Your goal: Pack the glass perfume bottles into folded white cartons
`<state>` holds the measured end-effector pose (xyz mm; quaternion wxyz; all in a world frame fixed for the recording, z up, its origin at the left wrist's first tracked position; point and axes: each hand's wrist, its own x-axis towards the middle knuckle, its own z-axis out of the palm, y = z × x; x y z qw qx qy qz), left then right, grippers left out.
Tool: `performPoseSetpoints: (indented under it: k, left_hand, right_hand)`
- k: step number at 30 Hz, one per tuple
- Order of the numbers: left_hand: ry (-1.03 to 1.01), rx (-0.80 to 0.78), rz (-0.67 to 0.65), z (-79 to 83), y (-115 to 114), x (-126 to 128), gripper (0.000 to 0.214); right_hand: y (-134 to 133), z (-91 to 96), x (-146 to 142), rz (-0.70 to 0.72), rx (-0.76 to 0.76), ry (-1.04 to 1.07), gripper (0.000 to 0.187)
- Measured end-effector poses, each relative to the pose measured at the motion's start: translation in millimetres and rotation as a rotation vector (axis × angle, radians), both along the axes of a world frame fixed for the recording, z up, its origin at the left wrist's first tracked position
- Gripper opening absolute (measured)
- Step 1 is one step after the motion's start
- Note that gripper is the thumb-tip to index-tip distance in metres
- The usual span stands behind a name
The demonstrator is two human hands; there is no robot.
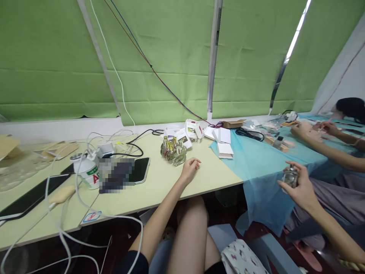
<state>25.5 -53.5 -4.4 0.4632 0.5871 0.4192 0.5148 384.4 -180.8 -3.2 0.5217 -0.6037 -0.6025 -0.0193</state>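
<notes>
My left hand (pixel 190 169) rests on the pale yellow table (pixel 159 186) with its fingers loosely curled and holding nothing, just in front of a cluster of several small glass perfume bottles (pixel 173 150). My right hand (pixel 298 182) is held out over the blue cloth's (pixel 256 167) edge, fingers wrapped round a small clear glass bottle (pixel 290 176).
Small white boxes (pixel 191 131) and white cards (pixel 224 149) lie behind the bottles. To the left are a phone (pixel 139 169), a white bottle (pixel 89 174), a charger with tangled white cables (pixel 104 149) and a dark tablet (pixel 31 196). Another person's hands (pixel 306 131) work at the far right.
</notes>
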Motion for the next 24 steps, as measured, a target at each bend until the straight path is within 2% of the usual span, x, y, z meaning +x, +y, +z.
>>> performPoseSetpoints:
  k: [2,4,8,10,12,15,18,24]
  left_hand:
    - [0.042,0.032,-0.023,1.5,-2.8,3.4,0.015]
    - [0.153,0.106,-0.079,2.9,-6.3,5.9,0.02]
    - [0.447,0.264,-0.19,2.9,-10.6,6.7,0.06]
    - [0.459,0.262,-0.186,0.9,-9.8,5.3,0.078]
    - [0.405,0.22,-0.199,-1.8,-7.4,3.0,0.086]
    - [0.284,0.098,-0.252,-4.5,-3.6,-0.5,0.089]
    - [0.231,0.027,-0.267,-4.8,-1.8,-2.4,0.088]
    - [0.181,0.121,-0.263,-4.6,-3.1,-0.4,0.07]
  right_hand:
    - [-0.5,0.6,-13.8,0.125,-0.04,0.051,0.061]
    - [10.3,1.5,-47.0,0.247,-0.063,0.092,0.06]
    - [56.1,-0.3,-130.3,0.505,-0.101,0.072,0.064]
    - [79.5,-1.5,-164.7,0.596,-0.074,0.084,0.066]
    - [97.3,-1.4,-189.0,0.695,-0.09,0.119,0.066]
    - [112.6,-0.5,-206.6,0.841,-0.146,0.169,0.067]
    - [118.8,-2.1,-209.6,0.888,-0.159,0.128,0.07]
    - [121.6,-9.8,-210.3,0.857,-0.141,0.061,0.085]
